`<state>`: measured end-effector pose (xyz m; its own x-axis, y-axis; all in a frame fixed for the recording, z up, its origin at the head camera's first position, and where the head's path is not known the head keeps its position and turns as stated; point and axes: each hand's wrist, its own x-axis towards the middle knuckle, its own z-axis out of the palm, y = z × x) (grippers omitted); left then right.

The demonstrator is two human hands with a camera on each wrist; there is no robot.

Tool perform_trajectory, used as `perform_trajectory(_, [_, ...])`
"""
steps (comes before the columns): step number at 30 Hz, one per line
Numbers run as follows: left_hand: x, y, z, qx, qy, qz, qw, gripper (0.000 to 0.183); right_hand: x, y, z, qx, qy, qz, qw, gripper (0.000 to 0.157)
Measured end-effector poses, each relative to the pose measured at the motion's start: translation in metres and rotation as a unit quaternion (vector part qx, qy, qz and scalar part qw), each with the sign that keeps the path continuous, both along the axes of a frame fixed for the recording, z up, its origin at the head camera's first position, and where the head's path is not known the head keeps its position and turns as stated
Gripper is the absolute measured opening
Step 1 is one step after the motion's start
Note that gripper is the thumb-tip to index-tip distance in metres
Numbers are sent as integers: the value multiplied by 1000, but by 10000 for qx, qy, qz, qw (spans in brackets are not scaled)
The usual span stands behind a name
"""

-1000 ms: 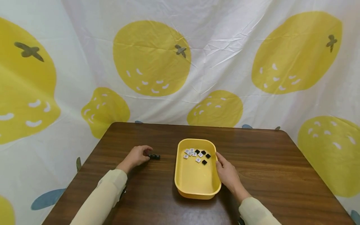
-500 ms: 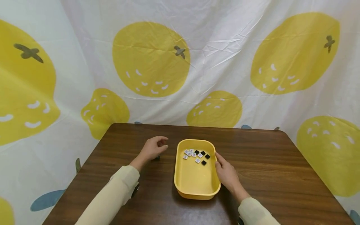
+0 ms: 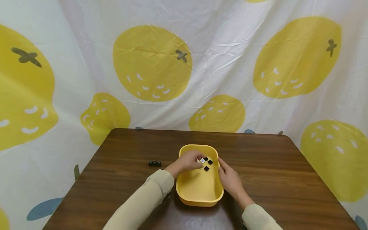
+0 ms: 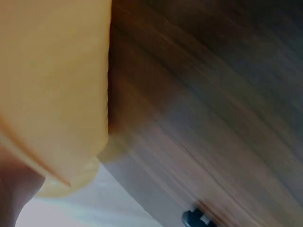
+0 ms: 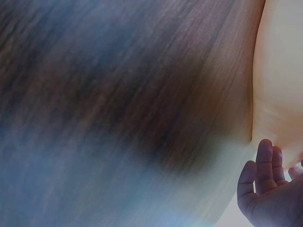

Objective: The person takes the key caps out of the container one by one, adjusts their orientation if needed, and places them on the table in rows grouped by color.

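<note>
A yellow tray (image 3: 198,191) stands on the table with small square tiles in it. My left hand (image 3: 188,161) reaches over its left rim, thumb and fingers spread around a white tile (image 3: 202,160) and hiding the other white ones. Several black tiles (image 3: 206,168) lie just right of the fingertips. My right hand (image 3: 231,180) holds the tray's right rim. The right wrist view shows fingers of the right hand (image 5: 272,194) against the tray's outer wall (image 5: 279,75). In the left wrist view, the left hand (image 4: 16,189) is partly visible beyond the rim.
A short black row of small pieces (image 3: 155,164) lies on the brown wooden table (image 3: 276,172), left of the tray. Behind the table hangs a white curtain (image 3: 212,64) with a yellow fruit print.
My left hand has left the black row on the table, moved right, and dipped into the tray among the tiles. The right hand has stayed at the tray's rim.
</note>
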<state>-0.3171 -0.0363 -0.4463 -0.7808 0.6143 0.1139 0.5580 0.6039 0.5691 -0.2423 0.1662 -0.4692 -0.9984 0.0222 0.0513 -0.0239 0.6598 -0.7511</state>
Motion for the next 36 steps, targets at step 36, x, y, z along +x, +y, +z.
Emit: perform_trajectory(36, [-3, 29, -24, -1413, 675, 77, 9876, 23, 1, 1, 1, 27, 115, 20, 9999, 48])
